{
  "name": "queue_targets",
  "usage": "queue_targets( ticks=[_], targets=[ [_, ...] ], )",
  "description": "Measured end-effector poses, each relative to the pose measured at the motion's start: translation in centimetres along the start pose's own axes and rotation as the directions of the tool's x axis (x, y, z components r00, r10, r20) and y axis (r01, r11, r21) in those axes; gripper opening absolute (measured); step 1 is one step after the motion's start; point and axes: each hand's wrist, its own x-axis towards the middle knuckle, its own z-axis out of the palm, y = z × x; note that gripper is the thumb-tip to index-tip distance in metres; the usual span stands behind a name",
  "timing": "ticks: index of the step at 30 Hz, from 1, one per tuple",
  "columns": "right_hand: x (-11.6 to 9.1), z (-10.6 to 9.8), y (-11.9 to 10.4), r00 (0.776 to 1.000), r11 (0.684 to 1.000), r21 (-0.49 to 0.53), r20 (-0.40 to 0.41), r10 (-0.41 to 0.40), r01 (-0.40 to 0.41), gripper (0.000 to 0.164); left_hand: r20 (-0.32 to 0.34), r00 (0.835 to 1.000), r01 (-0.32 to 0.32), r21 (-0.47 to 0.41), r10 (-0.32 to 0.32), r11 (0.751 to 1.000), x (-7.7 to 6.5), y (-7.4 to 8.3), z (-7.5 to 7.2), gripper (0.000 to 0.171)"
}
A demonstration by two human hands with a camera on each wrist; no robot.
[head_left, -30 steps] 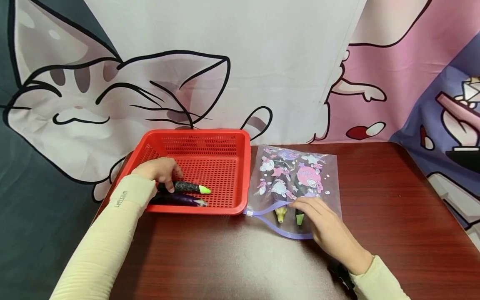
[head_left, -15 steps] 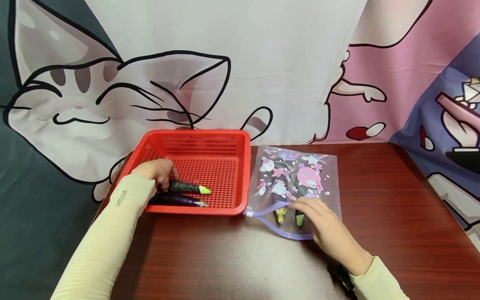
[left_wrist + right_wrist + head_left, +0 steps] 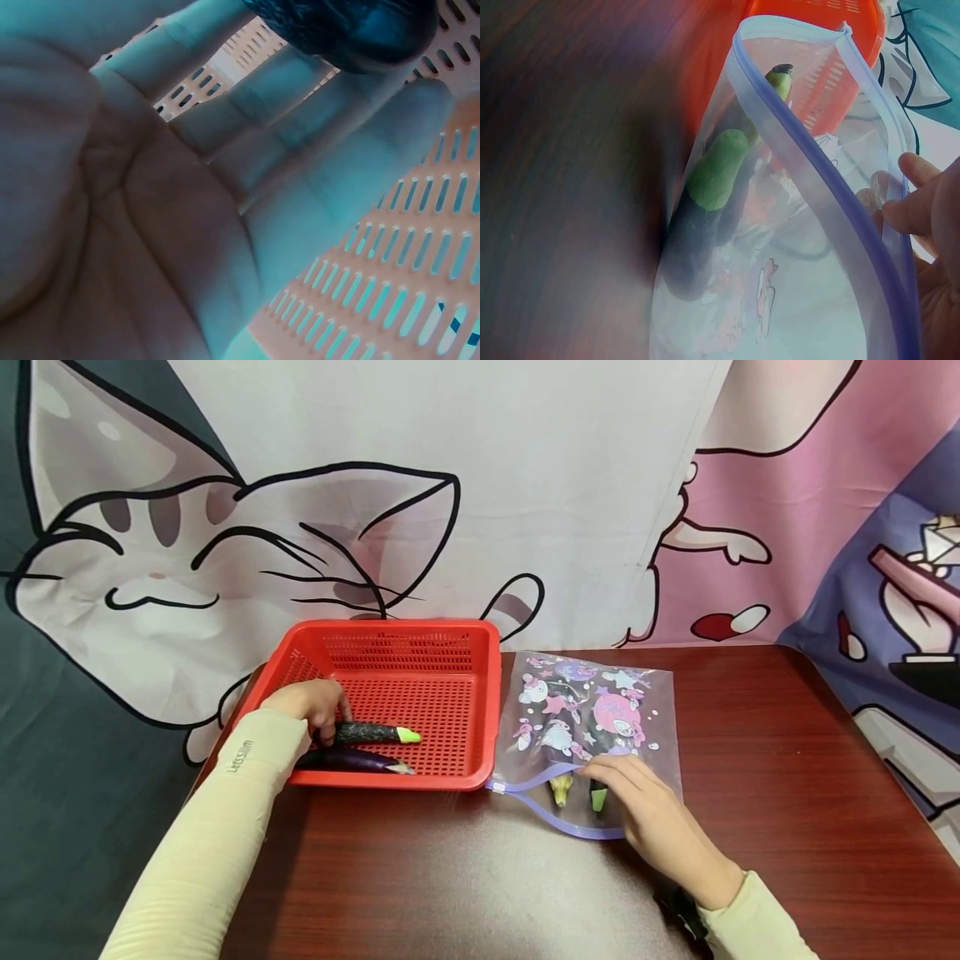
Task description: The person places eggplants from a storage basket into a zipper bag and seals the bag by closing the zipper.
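Apparently grasping the cucumber (image 3: 373, 732)
Left grip (image 3: 309, 706) pinches it, right grip (image 3: 654, 814) the bag (image 3: 585, 718); next likely calls for lifting.

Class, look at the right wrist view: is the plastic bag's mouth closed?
No, the plastic bag gapes open, its two purple-edged sides apart, with the right hand pinching one side.

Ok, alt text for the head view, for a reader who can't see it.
A person's left hand holds a dark, green-tipped vegetable beside an eggplant in a red basket, while their right hand grips an open zip bag containing two vegetables on a brown table.
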Motion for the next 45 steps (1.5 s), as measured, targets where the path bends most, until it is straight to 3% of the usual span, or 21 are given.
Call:
queue_targets(
  ticks=[12, 23, 28, 39, 45],
  targets=[
    [0.0, 0.0, 0.0, 1.000, 1.000, -0.009, -0.001, 0.004, -0.004, 0.044, -0.008, 1.000, -0.023, -0.023, 0.023, 0.999, -0.9, 0.5, -0.6, 0.042],
    [0.0, 0.0, 0.0, 1.000, 1.000, -0.015, -0.003, 0.004, -0.004, 0.044, -0.049, 0.998, -0.043, 0.019, 0.044, 0.999, -1.9, 1.0, -1.1, 0.042],
    [0.1, 0.0, -0.1, 1.000, 1.000, -0.015, -0.001, 0.008, -0.008, 0.044, -0.087, 0.996, -0.039, -0.008, 0.038, 0.999, -2.5, 1.3, -1.3, 0.041],
    [0.1, -0.2, -0.1, 1.000, 1.000, -0.010, 0.003, 0.009, -0.009, 0.046, -0.219, 0.972, -0.083, 0.028, 0.087, 0.996, -4.8, 2.3, -1.3, 0.038],
    [0.1, -0.2, -0.1, 1.000, 1.000, -0.011, 0.003, 0.011, -0.011, 0.045, -0.254, 0.964, -0.069, 0.043, 0.078, 0.997, -6.0, 3.1, -1.3, 0.042]
  ],
)
